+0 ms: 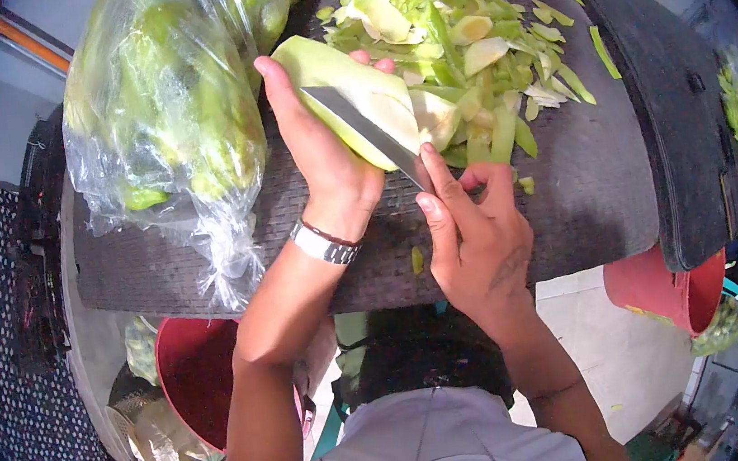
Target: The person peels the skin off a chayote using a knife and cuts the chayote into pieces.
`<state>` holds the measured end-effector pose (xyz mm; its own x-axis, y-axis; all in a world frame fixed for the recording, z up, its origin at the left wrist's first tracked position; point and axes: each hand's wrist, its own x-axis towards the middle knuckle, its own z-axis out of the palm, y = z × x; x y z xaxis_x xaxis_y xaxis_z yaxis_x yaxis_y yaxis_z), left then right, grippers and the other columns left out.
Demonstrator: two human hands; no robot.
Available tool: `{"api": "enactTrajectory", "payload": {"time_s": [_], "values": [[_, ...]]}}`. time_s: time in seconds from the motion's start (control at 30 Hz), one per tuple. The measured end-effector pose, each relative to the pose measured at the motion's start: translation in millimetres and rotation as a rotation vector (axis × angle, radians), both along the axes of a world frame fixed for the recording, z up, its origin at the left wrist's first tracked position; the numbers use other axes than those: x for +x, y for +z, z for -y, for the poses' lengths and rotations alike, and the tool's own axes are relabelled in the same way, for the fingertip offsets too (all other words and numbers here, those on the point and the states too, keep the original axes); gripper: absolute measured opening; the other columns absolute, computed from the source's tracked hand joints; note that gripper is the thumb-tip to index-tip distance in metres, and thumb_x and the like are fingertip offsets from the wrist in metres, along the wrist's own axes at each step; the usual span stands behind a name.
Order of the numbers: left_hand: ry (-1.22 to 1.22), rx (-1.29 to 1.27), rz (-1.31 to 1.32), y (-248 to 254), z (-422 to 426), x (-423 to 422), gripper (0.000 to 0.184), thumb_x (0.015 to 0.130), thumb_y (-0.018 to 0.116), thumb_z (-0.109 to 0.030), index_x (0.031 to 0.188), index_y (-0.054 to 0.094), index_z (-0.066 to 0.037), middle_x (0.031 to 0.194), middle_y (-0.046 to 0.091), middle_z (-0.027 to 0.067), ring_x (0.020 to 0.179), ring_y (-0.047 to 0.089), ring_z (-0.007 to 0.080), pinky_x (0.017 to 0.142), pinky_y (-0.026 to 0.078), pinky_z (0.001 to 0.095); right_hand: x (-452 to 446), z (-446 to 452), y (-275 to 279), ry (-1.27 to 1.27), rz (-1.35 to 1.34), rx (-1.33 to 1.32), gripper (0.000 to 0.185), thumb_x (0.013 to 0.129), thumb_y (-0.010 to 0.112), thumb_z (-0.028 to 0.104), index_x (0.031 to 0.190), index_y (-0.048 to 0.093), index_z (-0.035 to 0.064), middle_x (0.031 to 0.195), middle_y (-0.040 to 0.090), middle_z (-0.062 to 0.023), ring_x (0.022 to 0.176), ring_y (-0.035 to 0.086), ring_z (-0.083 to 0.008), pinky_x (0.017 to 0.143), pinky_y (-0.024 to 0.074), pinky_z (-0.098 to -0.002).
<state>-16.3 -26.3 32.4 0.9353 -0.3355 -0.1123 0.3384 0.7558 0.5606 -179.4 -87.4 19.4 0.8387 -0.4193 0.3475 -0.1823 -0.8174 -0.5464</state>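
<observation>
My left hand (323,145) holds a pale, peeled green mango (318,65) in its palm, with a whitish cut face turned up. Fingertips show past the fruit's far edge. In my right hand (483,236) is a knife (367,130), its dark blade lying across the cut face and its handle hidden by the fingers. Just beyond the fruit, a heap of green peels and pale cut pieces (466,46) covers the tabletop (584,197). One pale cut piece (435,120) lies right beside the mango, partly behind it.
Clear plastic bags of green fruit (163,99) stand at the table's left. A black panel (655,107) borders the right side, with peel scraps on and near it. Below the table are a red bucket (199,377) at left and another red bucket (667,292) at right.
</observation>
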Motion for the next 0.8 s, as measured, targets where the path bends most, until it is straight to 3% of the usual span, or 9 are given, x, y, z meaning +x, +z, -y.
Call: {"api": "enactTrajectory", "payload": {"time_s": [0.03, 0.13, 0.27, 0.3, 0.37, 0.4, 0.53, 0.77, 0.8], "values": [[0.02, -0.011, -0.006, 2.1, 1.2, -1.6, 0.075, 0.096, 0.05, -0.074, 0.115, 0.052, -0.002, 0.1, 0.064, 0.0147, 0.091, 0.068, 0.031, 0.085, 0.057, 0.0417, 0.3, 0.3, -0.3, -0.004, -0.002, -0.01, 0.044, 0.099, 0.065, 0.032, 0.142, 0.062, 0.021, 0.102, 0.051, -0.0122, 0.08, 0.063, -0.0319, 0.066, 0.0552, -0.0438], [0.007, 0.013, 0.042, -7.2, 0.5, 2.7, 0.077, 0.094, 0.052, -0.075, 0.127, 0.052, -0.005, 0.11, 0.065, 0.0176, 0.104, 0.067, 0.0381, 0.092, 0.056, 0.0483, 1.3, 2.2, -3.8, -0.007, 0.008, 0.006, 0.044, 0.099, 0.064, 0.032, 0.141, 0.062, 0.0207, 0.102, 0.051, -0.0124, 0.08, 0.063, -0.0324, 0.066, 0.0552, -0.0448], [-0.015, 0.092, 0.219, -5.3, 4.7, -6.4, 0.071, 0.099, 0.047, -0.07, 0.13, 0.054, -0.006, 0.117, 0.064, 0.0161, 0.11, 0.065, 0.0357, 0.094, 0.055, 0.0495, 4.8, 16.7, -2.0, 0.051, 0.046, 0.098, 0.042, 0.1, 0.064, 0.028, 0.14, 0.062, 0.0185, 0.103, 0.053, -0.0143, 0.081, 0.063, -0.0329, 0.068, 0.0544, -0.0443], [-0.084, 0.091, 0.362, -7.9, 5.3, -7.9, 0.066, 0.1, 0.055, -0.057, 0.14, 0.047, -0.006, 0.131, 0.06, 0.016, 0.119, 0.062, 0.0355, 0.099, 0.054, 0.0522, 5.7, 21.5, -0.5, 0.061, 0.068, 0.16, 0.041, 0.1, 0.064, 0.026, 0.14, 0.062, 0.0176, 0.103, 0.053, -0.0148, 0.081, 0.063, -0.033, 0.068, 0.0541, -0.044], [-0.132, 0.201, 0.648, -9.6, 5.9, -14.1, 0.067, 0.095, 0.069, -0.035, 0.147, 0.038, -0.005, 0.143, 0.052, 0.0158, 0.127, 0.058, 0.036, 0.106, 0.052, 0.0528, 5.2, 29.0, 3.9, 0.068, 0.108, 0.207, 0.04, 0.1, 0.064, 0.023, 0.14, 0.062, 0.0157, 0.103, 0.054, -0.0158, 0.081, 0.063, -0.0332, 0.069, 0.0538, -0.0434], [-0.168, 0.167, 0.646, -9.4, 7.4, -12.3, 0.08, 0.084, 0.078, -0.012, 0.149, 0.033, -0.004, 0.148, 0.047, 0.0162, 0.131, 0.056, 0.0354, 0.109, 0.05, 0.0518, 5.1, 32.5, 7.6, 0.071, 0.128, 0.191, 0.04, 0.101, 0.063, 0.021, 0.14, 0.062, 0.0147, 0.103, 0.054, -0.0162, 0.081, 0.063, -0.0332, 0.07, 0.0537, -0.0431], [-0.187, 0.252, 0.695, -12.3, 8.8, -7.3, 0.086, 0.077, 0.079, -0.001, 0.149, 0.032, -0.001, 0.145, 0.05, 0.0191, 0.13, 0.057, 0.0339, 0.107, 0.052, 0.0506, 1.7, 32.3, 19.9, 0.073, 0.089, 0.185, 0.038, 0.101, 0.063, 0.016, 0.138, 0.062, 0.011, 0.103, 0.055, -0.0178, 0.085, 0.065, -0.0362, 0.074, 0.0536, -0.0435], [-0.26, 0.246, 0.665, -8.8, 4.4, -2.5, 0.085, 0.072, 0.074, 0.0, 0.147, 0.035, 0.002, 0.144, 0.052, 0.0213, 0.13, 0.057, 0.0367, 0.107, 0.052, 0.051, 1.6, 52.2, 17.4, 0.16, 0.124, 0.257, 0.029, 0.101, 0.062, 0.016, 0.126, 0.066, 0.0034, 0.101, 0.059, -0.0189, 0.091, 0.065, -0.0384, 0.076, 0.0528, -0.0436], [-0.274, 0.277, 0.667, -9.0, 1.7, 0.6, 0.085, 0.07, 0.071, 0.001, 0.147, 0.035, 0.002, 0.144, 0.052, 0.0215, 0.13, 0.058, 0.0372, 0.107, 0.052, 0.0513, 1.5, 58.8, 16.8, 0.164, 0.079, 0.325, 0.024, 0.102, 0.06, 0.017, 0.12, 0.065, 0.0023, 0.097, 0.059, -0.0137, 0.082, 0.062, -0.0294, 0.069, 0.0504, -0.0378]]}}
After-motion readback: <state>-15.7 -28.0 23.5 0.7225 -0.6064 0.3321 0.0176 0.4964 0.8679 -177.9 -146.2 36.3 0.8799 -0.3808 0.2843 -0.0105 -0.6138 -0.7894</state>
